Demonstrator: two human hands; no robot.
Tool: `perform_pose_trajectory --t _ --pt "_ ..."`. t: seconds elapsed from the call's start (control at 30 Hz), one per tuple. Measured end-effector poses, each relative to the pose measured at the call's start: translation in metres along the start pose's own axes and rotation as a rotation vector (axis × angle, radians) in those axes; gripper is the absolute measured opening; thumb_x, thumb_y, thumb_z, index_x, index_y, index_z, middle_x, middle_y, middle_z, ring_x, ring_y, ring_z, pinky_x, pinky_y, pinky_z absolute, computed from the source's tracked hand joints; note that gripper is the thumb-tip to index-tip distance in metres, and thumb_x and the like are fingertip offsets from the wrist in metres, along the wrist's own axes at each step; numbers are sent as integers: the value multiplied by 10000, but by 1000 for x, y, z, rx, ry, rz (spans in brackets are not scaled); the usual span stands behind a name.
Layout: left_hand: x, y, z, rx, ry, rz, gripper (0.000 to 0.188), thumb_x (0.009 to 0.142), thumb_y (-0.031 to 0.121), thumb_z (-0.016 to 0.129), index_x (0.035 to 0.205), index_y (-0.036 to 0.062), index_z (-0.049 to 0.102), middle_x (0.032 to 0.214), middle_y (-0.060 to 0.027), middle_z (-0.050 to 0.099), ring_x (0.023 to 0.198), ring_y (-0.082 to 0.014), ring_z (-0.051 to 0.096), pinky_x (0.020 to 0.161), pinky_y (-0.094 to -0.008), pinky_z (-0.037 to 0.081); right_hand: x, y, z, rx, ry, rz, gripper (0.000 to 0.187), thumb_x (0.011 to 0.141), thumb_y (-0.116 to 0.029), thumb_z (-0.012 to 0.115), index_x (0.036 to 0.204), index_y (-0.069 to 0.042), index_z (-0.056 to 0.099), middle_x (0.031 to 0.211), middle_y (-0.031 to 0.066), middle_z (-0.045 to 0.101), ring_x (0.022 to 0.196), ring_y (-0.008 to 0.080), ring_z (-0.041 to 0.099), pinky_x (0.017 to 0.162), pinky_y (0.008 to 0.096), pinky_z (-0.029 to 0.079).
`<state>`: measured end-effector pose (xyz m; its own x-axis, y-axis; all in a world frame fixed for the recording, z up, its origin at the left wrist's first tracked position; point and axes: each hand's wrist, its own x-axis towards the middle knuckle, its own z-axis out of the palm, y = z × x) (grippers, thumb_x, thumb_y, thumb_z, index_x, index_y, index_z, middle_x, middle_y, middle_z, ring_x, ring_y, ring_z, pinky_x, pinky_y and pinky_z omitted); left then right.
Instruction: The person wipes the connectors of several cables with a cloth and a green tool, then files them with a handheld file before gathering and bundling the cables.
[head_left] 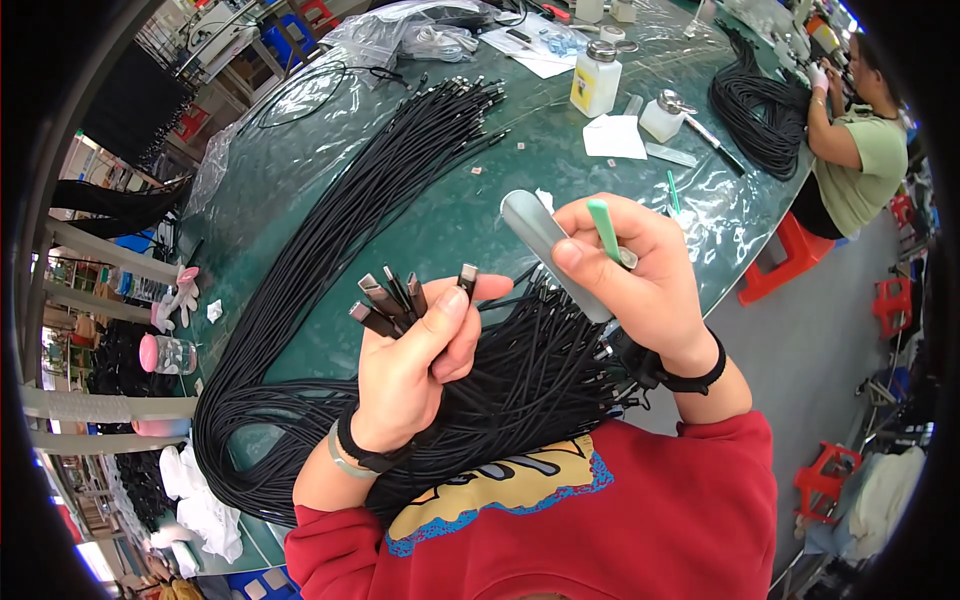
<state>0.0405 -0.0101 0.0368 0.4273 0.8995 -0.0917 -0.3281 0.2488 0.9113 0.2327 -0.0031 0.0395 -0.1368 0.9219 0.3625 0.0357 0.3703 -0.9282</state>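
Observation:
My left hand [405,375] is closed around the ends of several black cables. Their flat metal-tipped connectors [384,298] stick up above the fingers, and one connector [467,278] is pinched apart from the others between thumb and forefinger. My right hand [650,275], close by on the right, grips a translucent grey, trough-shaped strip [535,228] and a thin green stick [602,222]. The stick's lower end is partly hidden by the fingers. Beneath both hands lies a thick pile of black cables [520,370] against my red sweater.
A long bundle of black cables [340,220] curves over the green table [530,165]. Farther back stand a white bottle [596,80] and a smaller bottle [662,118] beside white paper [614,137]. A co-worker [865,150] handles another cable coil [755,110] at the right.

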Motion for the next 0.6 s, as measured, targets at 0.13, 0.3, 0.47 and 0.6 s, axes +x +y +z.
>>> perform_pose_trajectory --t 0.13,0.3,0.47,0.6 --pt "-7 3 -1 75 28 -28 261 852 166 496 973 -60 545 533 51 381 440 -19 287 394 -182 206 -2 3 8 -55 -67 -117 115 787 -69 573 878 1 571 723 11 574 616 46 497 554 187 386" --pt "-14 -1 1 72 110 -23 205 831 134 541 926 -42 588 540 65 416 448 -2 301 397 -182 215 -5 0 15 -44 -175 -62 114 784 -62 575 877 3 569 710 7 571 585 41 498 527 183 385" --pt "-19 -4 6 245 113 21 172 823 125 553 895 -22 607 546 70 427 453 -2 317 400 -184 218 8 -3 30 -230 -129 -214 107 773 -49 584 863 7 569 654 13 554 570 38 502 504 176 380" --pt "-17 0 10 229 66 -19 151 826 119 545 873 -8 613 558 67 457 460 -1 330 406 -181 229 18 -5 34 -148 -50 -143 104 766 -42 588 855 7 568 615 15 542 562 41 499 497 177 379"
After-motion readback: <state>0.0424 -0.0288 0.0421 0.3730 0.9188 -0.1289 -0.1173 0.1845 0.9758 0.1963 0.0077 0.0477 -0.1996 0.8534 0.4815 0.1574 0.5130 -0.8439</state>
